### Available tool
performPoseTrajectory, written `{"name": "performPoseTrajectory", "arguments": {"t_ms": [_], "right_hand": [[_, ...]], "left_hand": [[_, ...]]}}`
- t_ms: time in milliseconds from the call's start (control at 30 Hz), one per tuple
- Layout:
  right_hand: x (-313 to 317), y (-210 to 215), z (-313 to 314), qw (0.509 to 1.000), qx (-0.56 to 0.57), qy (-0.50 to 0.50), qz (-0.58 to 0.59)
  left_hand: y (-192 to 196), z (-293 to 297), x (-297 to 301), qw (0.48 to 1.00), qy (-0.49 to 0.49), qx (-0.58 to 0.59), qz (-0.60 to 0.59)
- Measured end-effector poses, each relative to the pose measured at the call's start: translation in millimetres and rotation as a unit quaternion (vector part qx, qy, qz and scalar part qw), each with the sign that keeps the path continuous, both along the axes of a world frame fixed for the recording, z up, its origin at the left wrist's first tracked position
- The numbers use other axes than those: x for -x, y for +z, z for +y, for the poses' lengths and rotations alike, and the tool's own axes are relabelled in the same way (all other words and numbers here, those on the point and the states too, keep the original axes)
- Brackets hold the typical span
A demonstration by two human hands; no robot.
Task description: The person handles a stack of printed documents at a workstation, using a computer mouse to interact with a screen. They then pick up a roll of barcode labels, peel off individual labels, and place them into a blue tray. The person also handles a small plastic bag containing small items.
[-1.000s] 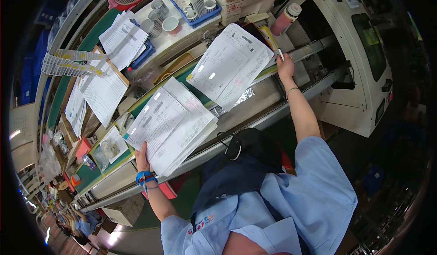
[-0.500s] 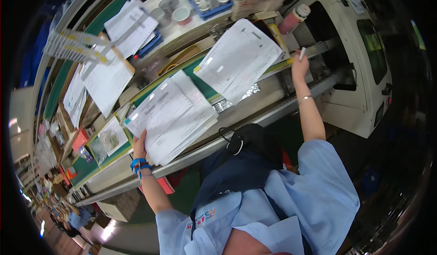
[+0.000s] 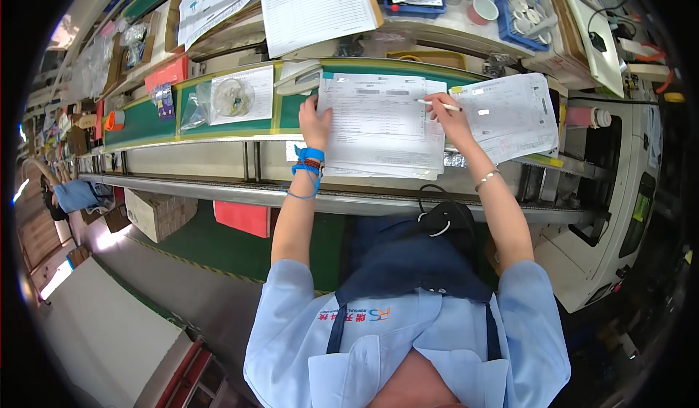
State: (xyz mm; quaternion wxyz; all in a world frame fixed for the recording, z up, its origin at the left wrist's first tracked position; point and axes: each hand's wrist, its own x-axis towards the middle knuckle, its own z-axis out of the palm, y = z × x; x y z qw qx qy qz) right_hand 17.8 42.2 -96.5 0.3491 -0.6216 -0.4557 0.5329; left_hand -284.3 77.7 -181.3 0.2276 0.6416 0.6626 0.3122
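A stack of printed paper sheets (image 3: 378, 135) lies on the bench in front of me, overhanging its near side. My left hand (image 3: 314, 124) grips the stack's left edge, thumb on top; the fingers underneath are partly hidden. Over the upper right of the top sheet, my right hand (image 3: 449, 119) is closed round a white pen (image 3: 453, 107). The pen's tip points left, at or just above the paper; contact cannot be made out. Beside that stack on the right lies a second pile of sheets (image 3: 513, 109) with a yellow tab.
Left along the green bench top sit a coil of thin wire (image 3: 231, 96) in a clear bag and an orange tape roll (image 3: 113, 121). Behind are a ruled sheet (image 3: 313, 11) and a blue basket (image 3: 502, 0) of white parts. A white machine (image 3: 619, 211) stands right; another person (image 3: 76, 193) is far left.
My right hand has come left with the pen, from the bench's right end to the top sheet. The view has turned. My left hand stays at the stack's left edge.
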Motion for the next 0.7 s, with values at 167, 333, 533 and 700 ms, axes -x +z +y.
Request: {"name": "performPoseTrajectory", "arguments": {"t_ms": [167, 333, 533, 700], "right_hand": [[27, -15, 29, 0.999, -0.004, 0.027, 0.030], [12, -16, 50, 0.976, 0.050, 0.031, -0.208], [6, -10, 28, 0.994, -0.066, -0.052, -0.069], [1, 5, 14, 0.992, -0.028, -0.102, -0.071]], "left_hand": [[9, 4, -5, 0.996, 0.038, -0.023, 0.078], [28, 27, -19, 0.994, 0.058, 0.026, 0.087], [30, 28, -28, 0.993, 0.050, -0.065, 0.083], [49, 6, -22, 0.994, -0.048, -0.053, -0.086]]}}
